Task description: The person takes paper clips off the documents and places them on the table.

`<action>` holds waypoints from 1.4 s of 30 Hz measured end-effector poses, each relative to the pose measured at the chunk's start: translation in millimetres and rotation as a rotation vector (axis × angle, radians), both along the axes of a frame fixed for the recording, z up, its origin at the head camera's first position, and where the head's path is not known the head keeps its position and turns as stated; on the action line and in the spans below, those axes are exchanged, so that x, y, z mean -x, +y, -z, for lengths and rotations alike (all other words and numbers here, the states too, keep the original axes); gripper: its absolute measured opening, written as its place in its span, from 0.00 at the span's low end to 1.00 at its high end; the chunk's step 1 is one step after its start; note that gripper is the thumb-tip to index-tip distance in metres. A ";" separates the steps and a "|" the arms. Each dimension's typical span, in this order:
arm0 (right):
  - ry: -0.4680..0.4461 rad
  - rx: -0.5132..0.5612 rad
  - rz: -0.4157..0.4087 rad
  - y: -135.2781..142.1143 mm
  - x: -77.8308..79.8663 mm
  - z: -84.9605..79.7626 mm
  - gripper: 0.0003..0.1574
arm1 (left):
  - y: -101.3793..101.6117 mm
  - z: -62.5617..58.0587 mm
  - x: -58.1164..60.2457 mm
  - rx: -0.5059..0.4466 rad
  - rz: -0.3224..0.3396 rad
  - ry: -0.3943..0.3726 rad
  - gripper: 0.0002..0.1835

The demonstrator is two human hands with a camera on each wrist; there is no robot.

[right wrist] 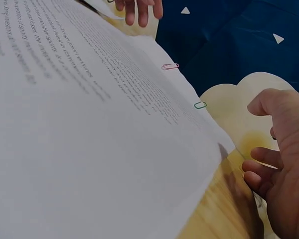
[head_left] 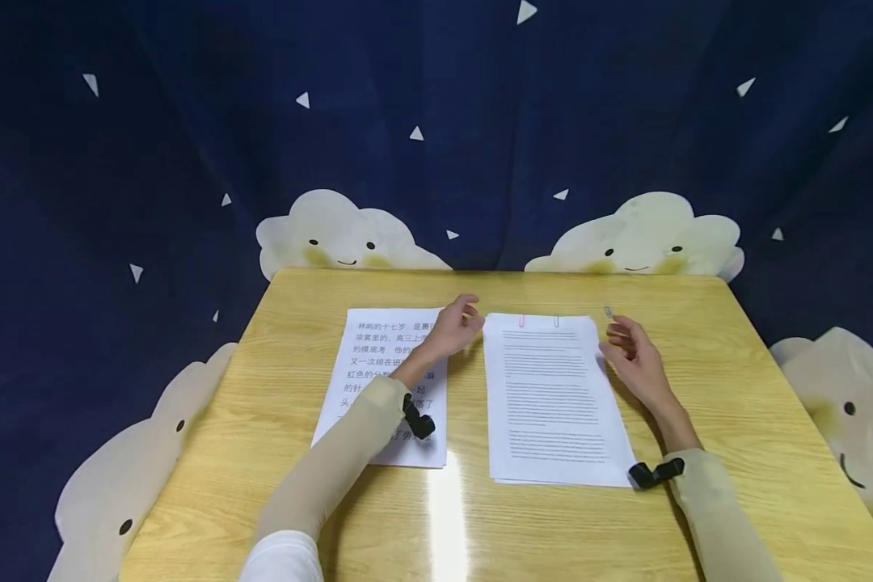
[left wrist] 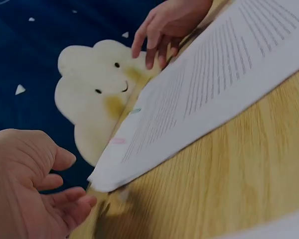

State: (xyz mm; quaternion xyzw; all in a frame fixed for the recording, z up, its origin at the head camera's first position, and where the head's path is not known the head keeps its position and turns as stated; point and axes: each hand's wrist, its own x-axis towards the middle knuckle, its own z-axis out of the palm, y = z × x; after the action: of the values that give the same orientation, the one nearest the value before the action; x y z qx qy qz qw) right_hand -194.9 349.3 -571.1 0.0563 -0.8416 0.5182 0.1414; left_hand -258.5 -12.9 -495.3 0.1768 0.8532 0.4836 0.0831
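Left hand: the bare left hand (head_left: pixel 451 330) hangs over the top right corner of the large-print sheets, thumb apart from the loosely bent fingers, gripping nothing.
Right hand: the bare right hand (head_left: pixel 636 364) is off the opposite side of the clipped stack, its fingers relaxed and bent, with nothing seen in them.
Clipped stack: the white, small-print paper stack (head_left: pixel 553 404) lies flat on the counter between the two sets of fingers, its top corners just beside them; whether any fingertip touches paper, I cannot tell.
Clips on it: a pink wire paper clip (right wrist: pixel 170 66) and a green wire paper clip (right wrist: pixel 200 105) sit on the top edge, the pink nearer the left fingers, the green nearer the right.
Loose clip: a small greyish wire paper clip (head_left: pixel 608 311) shows just beyond the right fingertips, apart from the stack.
Other sheets: the white, large-print paper (head_left: pixel 364 347) lies below and left of the left fingers, partly under that forearm.
Counter: pale yellow wood grain (head_left: pixel 720 380) spreads right of the right fingers.
Paper handling: probably light, limp and easily creased, with layers apt to slide; best held flat by the side edges near the top corners.
Clip handling: likely tiny, springy and slick; best pinched at one rounded end between thumb and forefinger.
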 end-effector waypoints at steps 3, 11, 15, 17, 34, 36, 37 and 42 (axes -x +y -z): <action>-0.010 0.007 -0.026 2.4 -1.6 0.2 0.38 | 12.5 1.7 0.7 0.067 0.016 -0.020 0.28; -0.024 -0.005 -0.056 5.7 -6.3 -0.4 0.39 | 31.2 2.8 0.9 0.239 -0.005 -0.016 0.33; -0.010 -0.009 -0.052 1.2 -9.3 -6.5 0.36 | 33.7 6.4 4.4 0.265 -0.008 0.004 0.30; -0.002 -0.002 -0.059 -3.1 -12.5 -14.4 0.35 | 34.1 8.1 5.7 0.268 -0.012 0.015 0.28; 0.015 -0.028 -0.047 -14.3 -20.2 -30.6 0.28 | 38.7 31.4 12.2 0.146 -0.062 0.158 0.10; 0.009 -0.044 -0.034 -9.7 -13.3 -18.7 0.28 | 37.1 30.8 11.0 0.134 -0.059 0.143 0.08; 0.004 -0.051 -0.029 -7.3 -9.8 -12.9 0.28 | 36.0 30.6 10.7 0.122 -0.058 0.139 0.08; -0.015 -0.055 -0.019 0.1 -0.6 0.5 0.29 | 30.4 29.7 9.2 0.052 -0.049 0.123 0.10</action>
State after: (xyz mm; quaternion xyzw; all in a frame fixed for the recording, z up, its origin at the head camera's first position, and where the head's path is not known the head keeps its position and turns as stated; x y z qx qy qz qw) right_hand -194.4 349.5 -571.6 0.0644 -0.8562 0.4964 0.1283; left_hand -267.7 17.5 -525.0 0.1832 0.8730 0.4515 0.0233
